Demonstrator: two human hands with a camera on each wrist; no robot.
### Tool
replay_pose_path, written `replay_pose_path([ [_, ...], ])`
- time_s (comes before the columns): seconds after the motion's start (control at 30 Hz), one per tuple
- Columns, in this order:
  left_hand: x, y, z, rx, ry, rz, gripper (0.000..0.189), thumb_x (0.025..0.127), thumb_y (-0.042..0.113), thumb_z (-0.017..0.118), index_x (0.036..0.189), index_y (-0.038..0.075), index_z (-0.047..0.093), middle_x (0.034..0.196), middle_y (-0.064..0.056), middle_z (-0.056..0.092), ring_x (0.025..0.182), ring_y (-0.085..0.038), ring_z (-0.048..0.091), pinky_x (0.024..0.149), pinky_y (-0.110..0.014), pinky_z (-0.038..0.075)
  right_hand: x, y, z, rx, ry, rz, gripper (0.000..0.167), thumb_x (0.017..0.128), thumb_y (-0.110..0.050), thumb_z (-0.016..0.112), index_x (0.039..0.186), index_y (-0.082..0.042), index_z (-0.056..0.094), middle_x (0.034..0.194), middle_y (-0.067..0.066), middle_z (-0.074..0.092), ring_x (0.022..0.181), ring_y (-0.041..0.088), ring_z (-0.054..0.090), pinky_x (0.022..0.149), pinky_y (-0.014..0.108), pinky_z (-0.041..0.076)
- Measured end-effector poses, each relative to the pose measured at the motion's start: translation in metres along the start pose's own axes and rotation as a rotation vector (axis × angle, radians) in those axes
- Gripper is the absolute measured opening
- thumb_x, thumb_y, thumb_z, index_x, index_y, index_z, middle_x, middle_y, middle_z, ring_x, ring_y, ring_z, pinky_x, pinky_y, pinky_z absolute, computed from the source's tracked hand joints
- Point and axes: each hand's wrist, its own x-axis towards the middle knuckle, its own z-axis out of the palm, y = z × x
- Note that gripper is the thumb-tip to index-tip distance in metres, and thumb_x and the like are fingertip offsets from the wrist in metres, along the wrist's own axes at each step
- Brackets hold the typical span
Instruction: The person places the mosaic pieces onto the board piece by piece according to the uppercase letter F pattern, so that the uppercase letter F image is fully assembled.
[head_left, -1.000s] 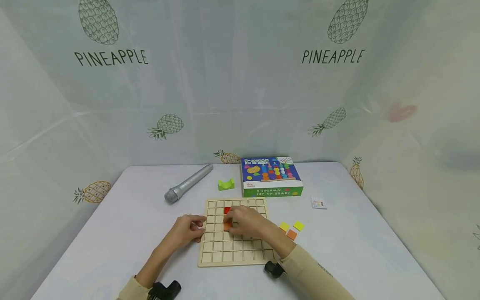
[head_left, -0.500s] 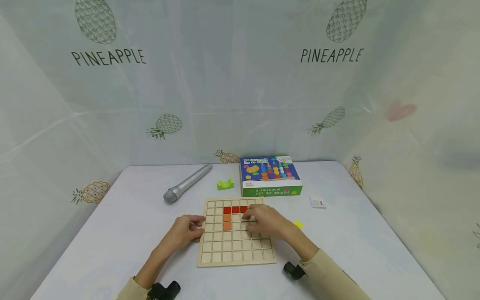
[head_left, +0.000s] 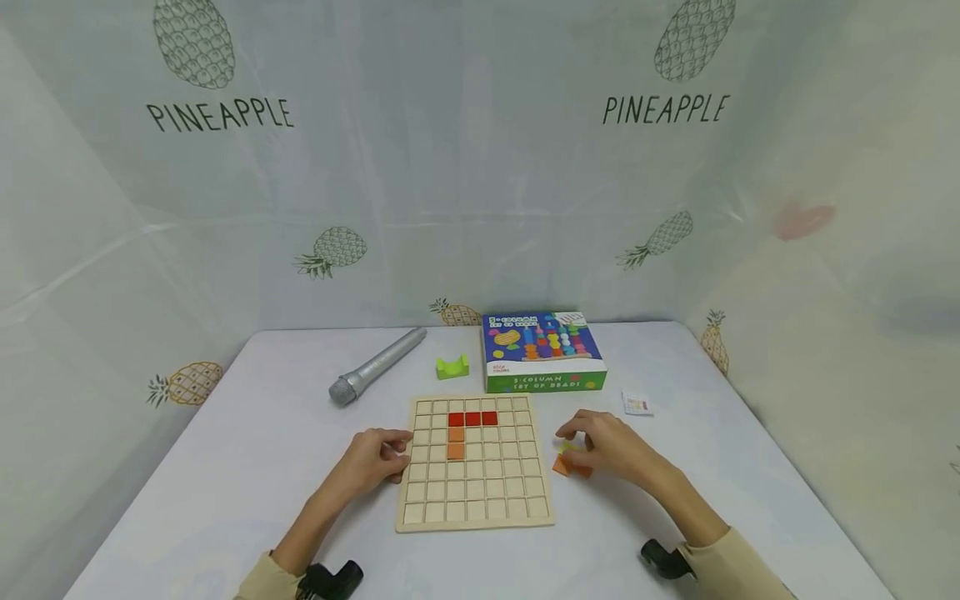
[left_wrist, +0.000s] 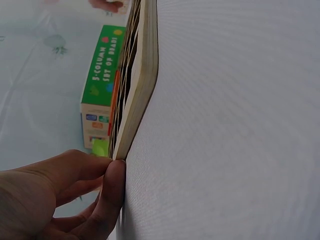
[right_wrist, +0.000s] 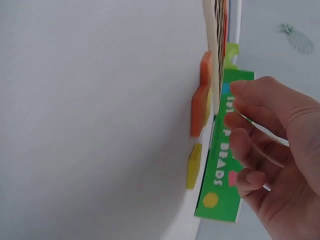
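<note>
The wooden grid board (head_left: pixel 475 492) lies flat, with three red tiles (head_left: pixel 472 419) in a row and two orange tiles (head_left: pixel 456 443) below the leftmost red one. My left hand (head_left: pixel 372 457) touches the board's left edge with its fingertips; the left wrist view shows finger and thumb tips right at the rim. Right of the board, my right hand (head_left: pixel 611 446) hovers over loose tiles, fingers loosely bent and apart, holding nothing. Beneath it are orange tiles (right_wrist: pixel 199 110) and a yellow tile (right_wrist: pixel 194 166), with another yellow one partly behind; the hand partly covers them in the head view.
Behind the board stand a bead-set box (head_left: pixel 543 354), a bright green curved piece (head_left: pixel 452 367) and a silver microphone (head_left: pixel 377 367). A small printed card (head_left: pixel 637 404) lies to the right. A pineapple-print curtain (head_left: pixel 480 167) hangs behind the white table (head_left: pixel 247 450).
My right hand has left the board and moved right to the loose tiles. Three red and two orange tiles on the board are now uncovered. My left hand has stayed at the left edge.
</note>
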Motion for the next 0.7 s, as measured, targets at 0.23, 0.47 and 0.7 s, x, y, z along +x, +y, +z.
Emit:
replay_pose_path([
  [0.23,-0.004,-0.002,-0.004,-0.011,-0.013,-0.005,0.040,0.084,-0.004,0.067,0.123,-0.011,0.062,0.100,-0.018,0.066,0.060,-0.014,0.066,0.051,-0.020,0.059,-0.023,0.013,0.000,0.001,0.020,0.021,0.022,0.085,-0.027,0.076,0.102,-0.013,0.076,0.087,-0.008,0.067,0.058,-0.002,0.042,0.049,0.013,0.039],
  [0.47,-0.003,-0.002,-0.005,-0.007,-0.004,0.016,0.039,0.083,-0.004,0.067,0.122,-0.010,0.063,0.096,-0.016,0.066,0.060,-0.013,0.065,0.051,-0.019,0.058,-0.034,0.018,-0.001,-0.031,0.016,0.006,0.024,0.083,-0.029,0.078,0.100,-0.013,0.076,0.083,-0.011,0.065,0.058,-0.004,0.041,0.049,0.013,0.039],
  [0.7,-0.001,0.002,-0.001,-0.038,-0.018,0.018,0.039,0.084,-0.004,0.066,0.122,-0.012,0.062,0.093,-0.014,0.064,0.059,-0.015,0.066,0.051,-0.023,0.060,-0.038,0.020,-0.004,-0.072,0.006,0.003,0.023,0.080,-0.028,0.080,0.098,-0.015,0.076,0.083,-0.011,0.064,0.062,-0.002,0.042,0.051,0.012,0.037],
])
